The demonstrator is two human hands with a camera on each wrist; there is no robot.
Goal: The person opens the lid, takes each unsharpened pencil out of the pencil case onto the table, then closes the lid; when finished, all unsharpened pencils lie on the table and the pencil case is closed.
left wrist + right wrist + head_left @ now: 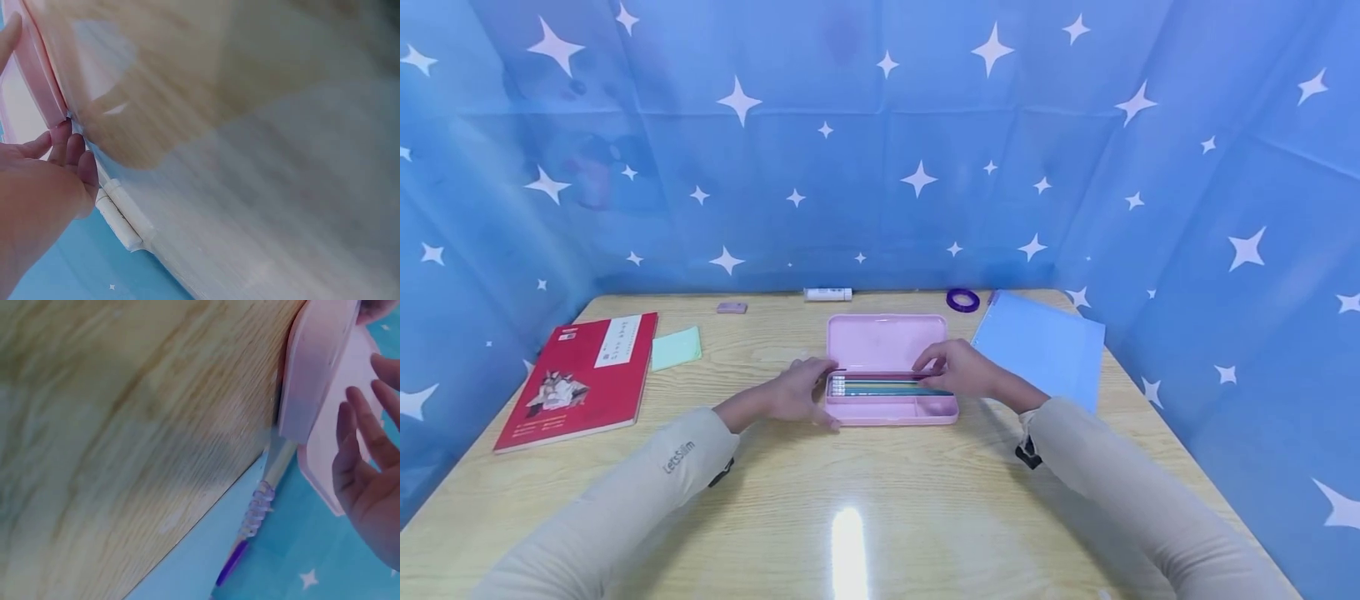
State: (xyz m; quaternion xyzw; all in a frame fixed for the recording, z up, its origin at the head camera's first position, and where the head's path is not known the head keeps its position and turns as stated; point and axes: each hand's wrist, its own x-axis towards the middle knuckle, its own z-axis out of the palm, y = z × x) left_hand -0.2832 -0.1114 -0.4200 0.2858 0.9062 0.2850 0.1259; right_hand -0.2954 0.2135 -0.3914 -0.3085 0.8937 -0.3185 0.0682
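An open pink pencil case [887,346] lies mid-table, its lid flat toward the back. Several pencils [880,387] lie side by side in its tray, and a dark pencil [876,374] lies along the hinge. My left hand [801,393] holds the left end of the case, fingers at the back edge and thumb at the front. In the left wrist view, the curled fingers [65,147] touch the pink rim [44,81]. My right hand [958,371] hovers over the tray's right part, its fingers by the dark pencil's end. In the right wrist view its fingers [353,425] are straight beside the case [319,369].
A red book [580,379] and a green sticky note [676,347] lie at the left. A small eraser [732,307], a white glue stick [828,293] and a purple tape roll [962,300] sit along the back edge. A blue folder [1041,346] lies right of the case.
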